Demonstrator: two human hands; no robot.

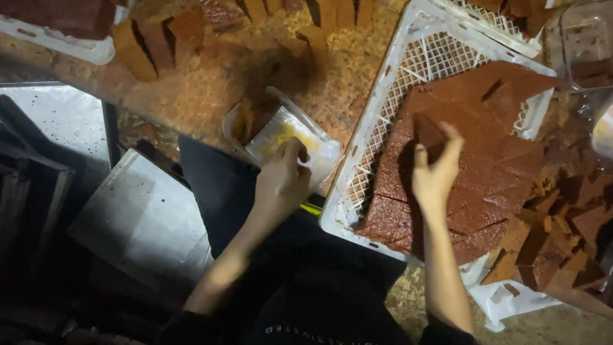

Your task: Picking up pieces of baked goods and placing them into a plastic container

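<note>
Gripping a clear container (290,137), left hand (281,182); right hand (434,176) pinches a cake piece (429,134) mid-crate (396,70).

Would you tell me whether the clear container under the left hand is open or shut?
Open: the clear container shows no lid, cake pieces stand inside, and the left hand rests on its rim.

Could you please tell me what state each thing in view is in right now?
Left hand: grip closed on the clear plastic container.
Clear plastic container: open, tilted, one brown piece inside.
Right hand: grip lifting a cake piece.
Cake slab: cut into pieces, lying in the white crate.
Loose cake pieces: heaped beside the crate.
</note>
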